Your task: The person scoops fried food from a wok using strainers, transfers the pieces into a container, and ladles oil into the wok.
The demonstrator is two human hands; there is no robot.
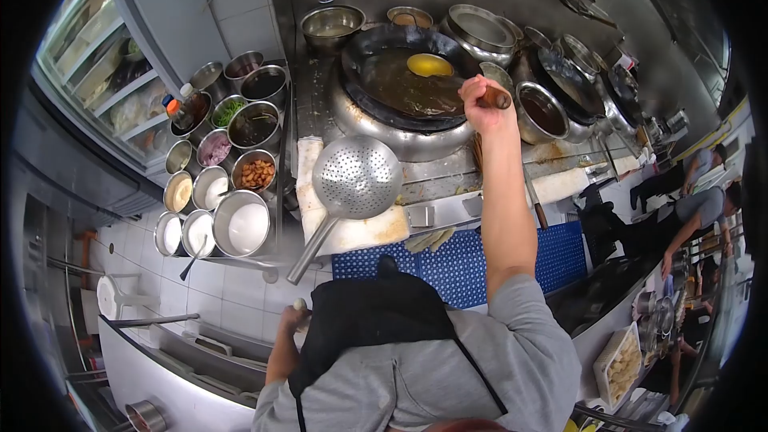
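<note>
My right hand [482, 104] is closed round the wooden handle of a ladle [430, 65]. The ladle's bowl, with yellow liquid in it, is in the large black wok [364, 84], which holds brownish liquid. Low beside my apron, my left hand [294, 318] is closed, and a pale round end shows at its top; what it is I cannot make out. A perforated metal strainer [358, 176] rests at the stove's front edge, on a folded cloth [372, 232], its handle toward me.
Left of the wok, several metal pots hold seasonings, such as a pot of white powder [243, 224]. More pans, including a pot of dark liquid [542, 110], stand to the right. A blue mat [448, 272] covers the floor. Other people [696, 220] are at the far right.
</note>
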